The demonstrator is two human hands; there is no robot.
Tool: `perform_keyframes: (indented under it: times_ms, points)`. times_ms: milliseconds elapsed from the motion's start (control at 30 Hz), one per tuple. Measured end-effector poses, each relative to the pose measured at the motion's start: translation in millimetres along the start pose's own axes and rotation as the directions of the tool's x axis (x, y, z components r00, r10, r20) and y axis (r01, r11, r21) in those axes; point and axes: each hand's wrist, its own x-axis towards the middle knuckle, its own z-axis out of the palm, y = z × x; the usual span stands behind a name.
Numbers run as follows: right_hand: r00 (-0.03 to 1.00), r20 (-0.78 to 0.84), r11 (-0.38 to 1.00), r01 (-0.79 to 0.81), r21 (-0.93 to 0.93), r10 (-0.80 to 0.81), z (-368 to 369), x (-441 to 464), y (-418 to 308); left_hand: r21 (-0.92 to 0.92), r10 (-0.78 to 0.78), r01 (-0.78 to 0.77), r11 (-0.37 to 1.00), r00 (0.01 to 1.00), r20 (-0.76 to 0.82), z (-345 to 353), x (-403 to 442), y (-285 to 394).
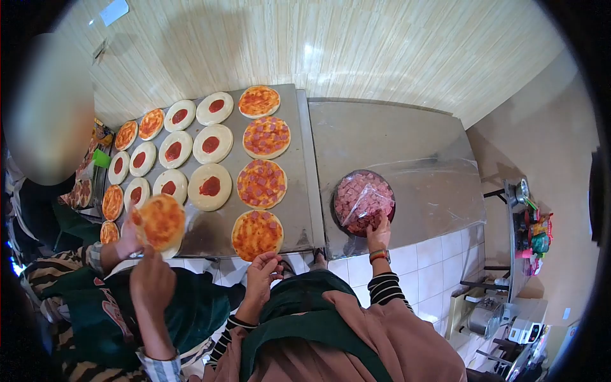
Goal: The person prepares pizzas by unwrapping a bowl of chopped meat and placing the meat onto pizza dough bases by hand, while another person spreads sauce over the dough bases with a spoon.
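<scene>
My left hand is at the lower edge of the nearest pizza base, which has sauce and a few ham cubes; its fingertips are pinched together, and what they hold is too small to name. My right hand reaches into the front right side of a round dark bowl of diced ham, partly covered by clear plastic. Its fingertips are among the ham cubes. Above the nearest base, two bases carry sauce and ham, and the top one has sauce only.
At the left a co-worker's hands hold a sauced base over the metal table. Rows of bases with red sauce lie there. A green container stands far left; a shelf with pots and packets is at the right.
</scene>
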Motion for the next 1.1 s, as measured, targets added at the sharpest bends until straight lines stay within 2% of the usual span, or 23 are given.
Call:
perform_keyframes:
  times_ms: [67,133,267,333,367,433,567,633,667,733,767,833,867,900,933,967,1033,1100]
  points:
    - [0.999,-0.036,1.0,0.001,0.015,0.0,-1,0,-4,0.006,-0.005,0.005,1.0,1.0,-0.002,1,1,-1]
    - [0.999,-0.034,0.998,0.023,-0.062,-0.025,0,0,-3,0.013,-0.01,0.01,1.0,1.0,0.014,3,2,-1]
    - [0.999,-0.05,0.999,-0.009,-0.035,0.007,-1,4,6,0.045,-0.04,0.039,0.998,0.999,0.017,7,4,-3]
    - [0.985,-0.149,0.997,0.082,-0.017,-0.083,-4,5,6,0.035,-0.037,0.035,0.999,0.997,0.061,9,7,-5]
    - [0.985,-0.149,0.996,0.082,-0.018,-0.084,-6,6,5,0.034,-0.037,0.035,0.999,0.997,0.062,12,8,-5]
    - [0.971,-0.051,0.922,-0.204,0.329,0.233,-12,8,1,0.015,-0.054,0.054,0.998,0.997,0.056,21,11,-2]
    - [0.961,-0.103,0.9,-0.2,0.387,0.258,-15,15,18,0.013,-0.072,0.071,0.997,0.99,0.12,41,22,-2]
    - [0.947,0.085,0.723,-0.293,0.625,0.31,-22,19,19,0.054,-0.13,0.12,0.991,0.962,0.242,55,29,-3]
    - [0.949,0.089,0.724,-0.29,0.625,0.304,-32,21,3,0.049,-0.125,0.117,0.992,0.963,0.239,64,34,-5]
    - [0.991,0.113,0.64,-0.135,0.756,0.075,-51,18,-40,-0.012,-0.179,0.202,0.979,0.896,0.407,83,42,-11]
    - [0.99,0.124,0.636,-0.135,0.759,0.062,-65,14,-66,-0.022,-0.169,0.193,0.981,0.903,0.396,94,44,-11]
    - [0.901,0.425,0.654,-0.268,0.708,-0.091,-89,6,-117,-0.187,-0.256,0.413,0.891,0.798,0.545,113,48,-11]
    - [0.893,0.435,0.65,-0.264,0.713,-0.114,-91,2,-135,-0.202,-0.237,0.395,0.896,0.812,0.534,116,51,-11]
    - [0.89,0.344,0.74,-0.011,0.672,-0.299,-92,-2,-150,-0.276,-0.171,0.433,0.858,0.747,0.643,117,53,-13]
    - [0.832,0.268,0.759,0.25,0.601,-0.486,-92,-5,-160,-0.339,-0.087,0.476,0.812,0.672,0.735,118,55,-13]
    - [0.815,0.279,0.747,0.256,0.613,-0.508,-91,-8,-167,-0.362,-0.066,0.456,0.813,0.69,0.721,117,52,-9]
    - [0.661,0.258,0.704,0.604,0.375,-0.705,-88,-12,-177,-0.442,-0.021,0.438,0.783,0.728,0.685,113,46,-1]
    - [0.601,0.306,0.671,0.612,0.418,-0.739,-86,-14,-182,-0.502,0.025,0.432,0.749,0.738,0.674,96,51,-8]
